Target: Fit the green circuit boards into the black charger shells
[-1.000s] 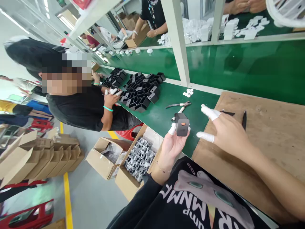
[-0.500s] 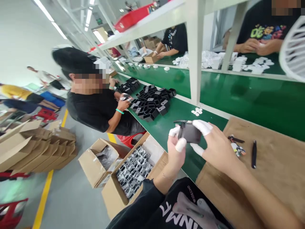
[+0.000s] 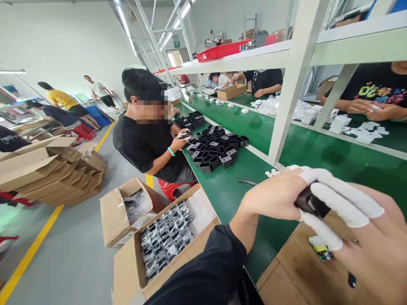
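Head view: small boxy matte-black plastic casing (image 3: 310, 204) held btwn both hands, over brown cardboard sheet (image 3: 295, 262) on smooth green belt (image 3: 229, 186). Left hand (image 3: 273, 197) and right hand (image 3: 369, 241), w/ white rubber finger cots, both pinched tight on it.

L hand (image 3: 273, 195) is up at mid-frame, back of hand toward cam, wrist bent, fingers curled off to the R and closed on a small black part (image 3: 310, 204). L forearm rises from bottom centre, black sleeve (image 3: 203, 275) ending short of the wrist, thin chain (image 3: 244, 221) at the wrist. R hand (image 3: 369, 245) is v. close to cam at lower R, back up. Two long fingers (image 3: 346, 199) in white cots lie across the part, w/ another cotted finger below it pinching. Fingertips of both hands meet at the part. R forearm out of frame.
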Demonstrator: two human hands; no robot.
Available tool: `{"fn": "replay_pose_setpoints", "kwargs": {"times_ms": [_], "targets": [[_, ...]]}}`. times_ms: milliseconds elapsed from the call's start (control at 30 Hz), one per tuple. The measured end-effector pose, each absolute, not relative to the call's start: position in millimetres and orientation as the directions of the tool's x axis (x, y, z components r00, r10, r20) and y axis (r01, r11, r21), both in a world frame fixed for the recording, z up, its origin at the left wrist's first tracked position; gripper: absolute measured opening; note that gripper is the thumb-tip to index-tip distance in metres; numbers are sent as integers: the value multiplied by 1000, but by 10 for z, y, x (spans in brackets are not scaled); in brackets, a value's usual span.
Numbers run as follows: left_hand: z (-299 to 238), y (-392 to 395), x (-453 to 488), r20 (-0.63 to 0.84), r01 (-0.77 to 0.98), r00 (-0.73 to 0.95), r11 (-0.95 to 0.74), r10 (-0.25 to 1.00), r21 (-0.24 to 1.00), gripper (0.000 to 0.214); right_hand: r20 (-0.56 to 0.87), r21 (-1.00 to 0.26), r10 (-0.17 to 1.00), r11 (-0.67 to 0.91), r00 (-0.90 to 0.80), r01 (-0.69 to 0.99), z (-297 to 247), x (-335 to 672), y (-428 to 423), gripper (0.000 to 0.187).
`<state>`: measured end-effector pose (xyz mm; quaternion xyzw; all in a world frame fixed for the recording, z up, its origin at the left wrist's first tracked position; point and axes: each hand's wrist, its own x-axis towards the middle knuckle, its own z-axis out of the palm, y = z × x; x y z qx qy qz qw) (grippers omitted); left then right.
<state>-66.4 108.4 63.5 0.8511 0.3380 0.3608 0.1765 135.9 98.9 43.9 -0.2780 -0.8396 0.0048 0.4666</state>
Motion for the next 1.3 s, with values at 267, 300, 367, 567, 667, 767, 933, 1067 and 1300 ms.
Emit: {"fn": "replay_pose_setpoints", "kwargs": {"times_ms": [267,300,367,567,667,767,933,1067,1300], "targets": [[437,1253,-624,396,529,535,-661,746,531,60,591,-790,805,564,55,240,348,1203,1136,22],[440,1266,-612,390,537,518,-644,762,545,60,564,-821,820,546,94,165,334,1180,1177,22],[444,1284,-577,392,544,485,-621,782,564,60,531,-847,842,522,95,102,311,1150,1245,30],[380,1336,-472,568,633,317,-615,760,470,48,367,-916,926,376,-87,140,264,1164,1345,41],[338,1381,-448,635,673,257,-606,728,424,51,315,-927,930,344,-189,146,243,1166,1353,20],[315,1420,-423,680,684,275,-635,680,359,52,340,-907,921,374,-190,191,268,1164,1321,14],[300,1468,-349,723,670,331,-690,606,272,44,398,-823,911,406,-106,397,374,1190,1234,15],[294,1488,-287,737,681,349,-697,578,225,42,444,-738,893,412,-76,535,392,1203,1201,18],[285,1494,-221,759,695,352,-696,547,180,41,538,-657,843,434,-20,617,372,1219,1206,16]]}}
